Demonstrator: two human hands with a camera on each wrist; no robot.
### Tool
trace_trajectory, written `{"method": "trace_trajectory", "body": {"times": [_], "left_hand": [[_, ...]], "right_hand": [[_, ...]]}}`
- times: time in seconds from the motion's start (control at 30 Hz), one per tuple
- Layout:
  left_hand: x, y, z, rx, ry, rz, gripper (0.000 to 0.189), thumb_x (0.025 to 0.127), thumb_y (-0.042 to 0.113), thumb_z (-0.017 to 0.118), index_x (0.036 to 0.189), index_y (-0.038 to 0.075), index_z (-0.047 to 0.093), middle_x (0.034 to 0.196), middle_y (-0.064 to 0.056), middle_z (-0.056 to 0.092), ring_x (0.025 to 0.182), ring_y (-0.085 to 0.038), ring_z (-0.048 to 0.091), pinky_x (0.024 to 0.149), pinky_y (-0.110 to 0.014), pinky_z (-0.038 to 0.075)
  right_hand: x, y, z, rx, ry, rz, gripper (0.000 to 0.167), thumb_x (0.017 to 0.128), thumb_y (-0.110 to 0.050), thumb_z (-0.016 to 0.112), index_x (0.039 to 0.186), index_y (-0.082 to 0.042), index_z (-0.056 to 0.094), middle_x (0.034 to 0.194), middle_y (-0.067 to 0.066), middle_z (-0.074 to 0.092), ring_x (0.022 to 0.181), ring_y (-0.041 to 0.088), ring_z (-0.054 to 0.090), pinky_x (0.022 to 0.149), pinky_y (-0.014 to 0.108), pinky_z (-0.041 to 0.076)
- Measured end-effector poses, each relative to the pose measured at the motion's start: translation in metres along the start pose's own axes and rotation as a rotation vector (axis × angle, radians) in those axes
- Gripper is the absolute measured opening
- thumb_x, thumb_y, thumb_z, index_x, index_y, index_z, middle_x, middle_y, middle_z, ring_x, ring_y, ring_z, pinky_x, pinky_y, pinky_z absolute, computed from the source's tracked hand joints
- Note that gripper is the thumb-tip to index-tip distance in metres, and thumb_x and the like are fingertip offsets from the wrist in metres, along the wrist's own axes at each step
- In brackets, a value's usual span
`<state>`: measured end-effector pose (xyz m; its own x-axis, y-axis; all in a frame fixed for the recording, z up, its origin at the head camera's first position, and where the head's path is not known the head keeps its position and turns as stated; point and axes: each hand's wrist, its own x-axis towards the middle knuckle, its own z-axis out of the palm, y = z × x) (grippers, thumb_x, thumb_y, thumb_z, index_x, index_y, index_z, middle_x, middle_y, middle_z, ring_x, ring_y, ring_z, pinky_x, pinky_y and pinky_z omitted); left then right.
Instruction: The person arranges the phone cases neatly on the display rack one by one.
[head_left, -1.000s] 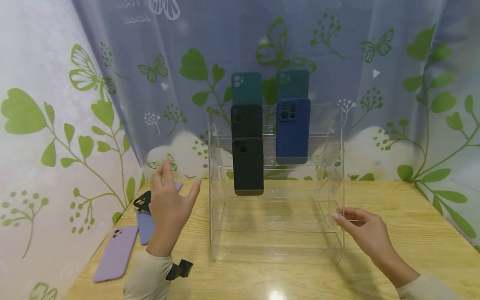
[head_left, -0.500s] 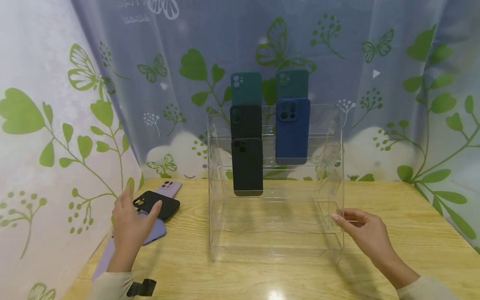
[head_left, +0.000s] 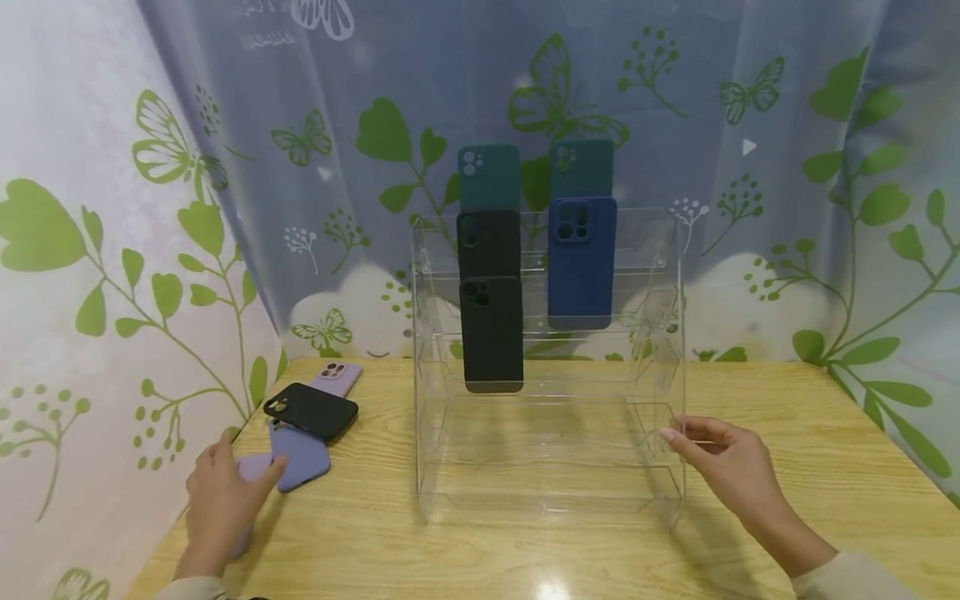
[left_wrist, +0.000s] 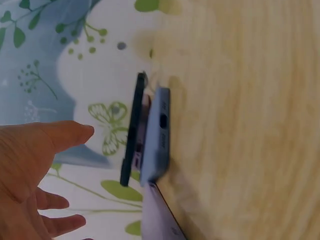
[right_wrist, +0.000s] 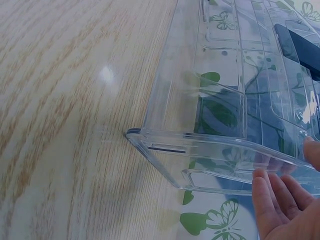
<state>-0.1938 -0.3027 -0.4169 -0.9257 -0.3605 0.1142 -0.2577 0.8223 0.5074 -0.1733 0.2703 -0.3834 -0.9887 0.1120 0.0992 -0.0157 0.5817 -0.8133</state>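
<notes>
My left hand (head_left: pixel 225 500) hovers over a lilac phone case (left_wrist: pixel 159 217) at the table's left, thumb and fingers spread apart. The hand hides most of that case in the head view. Just beyond it lie a periwinkle phone case (head_left: pixel 302 460), a black phone case (head_left: pixel 318 412) overlapping it, and another lilac phone case (head_left: pixel 337 377). With thumb and fingertips, my right hand (head_left: pixel 731 467) pinches the right side panel of a clear acrylic display stand (right_wrist: pixel 225 142). On its tiers stand a blue phone case (head_left: pixel 582 275), two teal phone cases (head_left: pixel 489 177) and two black phone cases (head_left: pixel 492 337).
The stand is in the middle of the wooden table (head_left: pixel 600 558), its lower tiers in front. A patterned curtain (head_left: pixel 637 75) rises behind and on both sides, near the left-hand cases.
My left hand has swung left and down, past the black and periwinkle cases, to the nearer lilac case. The right hand stays at the stand's side panel.
</notes>
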Motion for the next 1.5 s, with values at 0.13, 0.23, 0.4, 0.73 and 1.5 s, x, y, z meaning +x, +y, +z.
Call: {"method": "trace_trajectory", "body": {"times": [0.13,0.23,0.4,0.73,1.5], "left_hand": [[0.003,-0.016,0.003,0.026,-0.059,-0.034,0.1,0.086,0.051,0.064,0.147,-0.011,0.016,0.141,-0.04,0.021,0.123,-0.064,0.022,0.094,-0.072,0.03],[0.004,-0.024,0.003,0.034,-0.104,-0.018,0.095,0.087,0.044,0.065,0.144,-0.016,0.019,0.136,-0.045,0.022,0.118,-0.067,0.026,0.093,-0.072,0.031],[0.004,-0.034,0.004,0.059,-0.155,0.018,0.092,0.086,0.041,0.066,0.14,-0.019,0.023,0.131,-0.049,0.026,0.115,-0.068,0.03,0.092,-0.071,0.032],[0.01,-0.052,0.009,0.138,-0.159,-0.037,0.09,0.083,0.052,0.065,0.137,-0.013,0.033,0.129,-0.045,0.033,0.112,-0.066,0.034,0.082,-0.069,0.038],[0.013,-0.047,0.009,0.094,-0.113,-0.124,0.09,0.078,0.049,0.069,0.136,-0.012,0.038,0.128,-0.041,0.041,0.109,-0.059,0.04,0.076,-0.063,0.042]], "right_hand": [[0.0,0.0,0.0,0.006,0.002,0.007,0.057,0.09,-0.048,0.061,0.128,-0.004,0.06,0.121,0.015,0.063,0.088,-0.004,0.062,0.081,0.042,0.054],[0.0,-0.001,0.0,0.001,0.003,0.002,0.058,0.091,-0.047,0.061,0.128,-0.004,0.06,0.121,0.015,0.063,0.088,-0.005,0.061,0.082,0.043,0.054],[0.0,-0.001,0.0,-0.003,0.006,-0.008,0.058,0.091,-0.047,0.061,0.129,-0.003,0.06,0.12,0.015,0.063,0.087,-0.006,0.061,0.081,0.041,0.054],[0.0,-0.001,0.0,-0.003,0.011,-0.006,0.058,0.091,-0.047,0.061,0.128,-0.004,0.06,0.119,0.015,0.064,0.088,-0.003,0.062,0.078,0.036,0.055],[0.0,-0.002,-0.001,-0.003,0.003,0.002,0.059,0.091,-0.049,0.06,0.129,-0.003,0.059,0.121,0.016,0.063,0.092,0.004,0.065,0.079,0.039,0.055]]}}
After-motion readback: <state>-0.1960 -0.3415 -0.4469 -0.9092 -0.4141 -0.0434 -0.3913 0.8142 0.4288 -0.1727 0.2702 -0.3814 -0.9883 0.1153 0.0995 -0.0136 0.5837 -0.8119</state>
